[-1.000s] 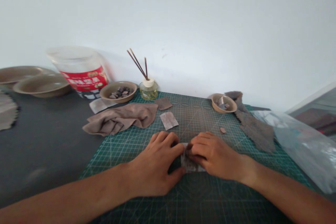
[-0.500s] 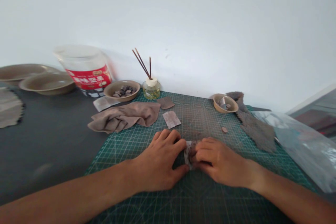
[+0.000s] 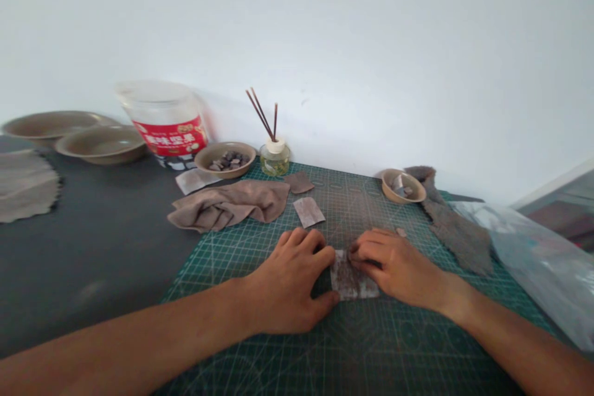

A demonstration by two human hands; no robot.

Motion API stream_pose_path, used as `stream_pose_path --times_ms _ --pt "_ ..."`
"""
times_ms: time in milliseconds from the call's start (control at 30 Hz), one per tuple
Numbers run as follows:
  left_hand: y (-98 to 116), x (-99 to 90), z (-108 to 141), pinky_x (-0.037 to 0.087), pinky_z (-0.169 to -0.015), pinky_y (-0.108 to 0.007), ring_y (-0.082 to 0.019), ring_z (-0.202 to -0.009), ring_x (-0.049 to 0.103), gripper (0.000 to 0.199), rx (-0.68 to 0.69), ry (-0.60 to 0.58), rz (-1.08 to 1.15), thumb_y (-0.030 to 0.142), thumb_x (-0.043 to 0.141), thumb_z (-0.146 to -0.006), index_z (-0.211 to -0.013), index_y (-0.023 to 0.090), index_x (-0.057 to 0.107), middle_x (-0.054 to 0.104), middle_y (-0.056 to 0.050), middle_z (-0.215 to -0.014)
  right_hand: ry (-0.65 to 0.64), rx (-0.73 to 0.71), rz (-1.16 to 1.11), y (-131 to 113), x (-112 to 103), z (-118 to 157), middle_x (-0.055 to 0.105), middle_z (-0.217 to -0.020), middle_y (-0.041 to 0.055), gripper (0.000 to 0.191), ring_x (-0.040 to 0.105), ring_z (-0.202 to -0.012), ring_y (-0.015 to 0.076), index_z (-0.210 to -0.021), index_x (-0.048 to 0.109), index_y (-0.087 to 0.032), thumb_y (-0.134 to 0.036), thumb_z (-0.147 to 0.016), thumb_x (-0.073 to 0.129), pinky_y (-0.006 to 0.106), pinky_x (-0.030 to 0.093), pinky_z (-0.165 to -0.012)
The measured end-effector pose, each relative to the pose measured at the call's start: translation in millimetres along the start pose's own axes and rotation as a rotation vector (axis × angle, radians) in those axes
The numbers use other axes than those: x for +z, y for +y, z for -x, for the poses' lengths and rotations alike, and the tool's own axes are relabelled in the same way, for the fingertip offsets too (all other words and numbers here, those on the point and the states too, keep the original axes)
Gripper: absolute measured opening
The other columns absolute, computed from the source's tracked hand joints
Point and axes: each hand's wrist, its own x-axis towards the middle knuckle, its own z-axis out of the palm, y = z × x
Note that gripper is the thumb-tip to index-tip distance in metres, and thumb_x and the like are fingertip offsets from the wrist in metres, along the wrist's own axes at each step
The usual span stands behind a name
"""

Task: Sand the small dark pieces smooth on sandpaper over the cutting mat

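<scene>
A small worn sheet of sandpaper [image 3: 348,281], whitish with brown-grey smears, lies on the green cutting mat [image 3: 223,266]. My left hand [image 3: 294,284] pins its left edge with thumb and forefinger, the other fingers curled on the mat. Over the sheet's upper right part, my right hand [image 3: 390,263] is closed in a pinch. Whatever its fingertips grip is hidden behind them. Farther back lie a second pale piece of sandpaper [image 3: 309,212] and a brown one [image 3: 299,182]. A small pinkish chip [image 3: 401,232] rests just beyond my right hand.
Behind on the left are a crumpled brown cloth [image 3: 232,203], a bowl of stones [image 3: 202,164], a reed diffuser [image 3: 275,158] and a red-labelled tub [image 3: 171,136]. At right are a small bowl [image 3: 403,197], a grey fuzzy cloth [image 3: 457,229] and a plastic bag [image 3: 542,272].
My right hand has moved up and right across the sandpaper, showing more of its surface. My left hand keeps its hold on the edge. The view has shifted slightly left.
</scene>
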Motion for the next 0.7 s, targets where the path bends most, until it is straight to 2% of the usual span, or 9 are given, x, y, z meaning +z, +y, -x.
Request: stream_pose_path --times_ms 133,233,400,533,633,700 --pt "0.4 -0.8 -0.5 0.041 -0.09 -0.047 -0.029 -0.103 0.047 0.027 0.017 0.0 0.012 0.043 0.066 -0.082 -0.1 0.024 0.057 0.051 -0.005 -0.107 -0.03 -0.079 -0.033 -1.5 0.4 4.0 0.065 -0.087 0.0014 0.011 0.058 -0.083 0.0171 -0.084 0.065 -0.018 -0.009 -0.09 0.065 0.032 0.045 -0.079" --pt "0.0 -1.0 -0.6 0.04 -0.09 -0.047 -0.028 -0.103 0.047 0.026 0.023 0.005 0.022 0.042 0.065 -0.082 -0.101 0.025 0.058 0.051 -0.004 -0.107 0.019 -0.026 -0.051 -3.0 2.9 5.2 0.066 -0.091 0.003 0.009 0.059 -0.088 0.0177 -0.086 0.065 -0.017 -0.009 -0.091 0.064 0.032 0.046 -0.081" --pt "-0.4 -1.8 -0.5 0.04 -0.091 -0.047 -0.027 -0.103 0.047 0.025 0.043 -0.011 0.037 0.039 0.066 -0.082 -0.102 0.026 0.058 0.052 -0.004 -0.107 -0.015 -0.046 -0.058 -4.1 3.9 4.5 0.065 -0.089 0.0018 0.01 0.058 -0.087 0.0171 -0.087 0.065 -0.018 -0.008 -0.089 0.065 0.031 0.046 -0.081" --pt "1.1 -2.3 -0.6 0.04 -0.093 -0.048 -0.028 -0.105 0.047 0.026 0.022 -0.001 0.022 0.041 0.065 -0.083 -0.101 0.024 0.058 0.052 -0.005 -0.108 0.007 0.04 -0.022 -5.9 2.1 5.0 0.065 -0.092 0.0029 0.01 0.059 -0.09 0.0177 -0.087 0.065 -0.017 -0.009 -0.091 0.063 0.032 0.046 -0.084" --pt "1.7 -2.2 0.0 0.04 -0.094 -0.048 -0.029 -0.105 0.047 0.026 0.023 -0.006 0.017 0.043 0.065 -0.083 -0.1 0.024 0.057 0.053 -0.005 -0.108 -0.05 0.001 -0.061 -9.0 3.1 4.9 0.064 -0.088 0.0014 0.012 0.059 -0.085 0.016 -0.084 0.065 -0.018 -0.007 -0.09 0.064 0.029 0.046 -0.078" --pt "1.5 -1.9 0.6 0.04 -0.094 -0.049 -0.029 -0.106 0.048 0.028 0.024 -0.011 0.008 0.044 0.065 -0.082 -0.099 0.023 0.057 0.053 -0.005 -0.108 -0.035 -0.021 -0.024 -9.2 3.6 3.4 0.065 -0.089 0.0019 0.012 0.058 -0.087 0.0172 -0.085 0.066 -0.018 -0.007 -0.089 0.064 0.031 0.045 -0.081"
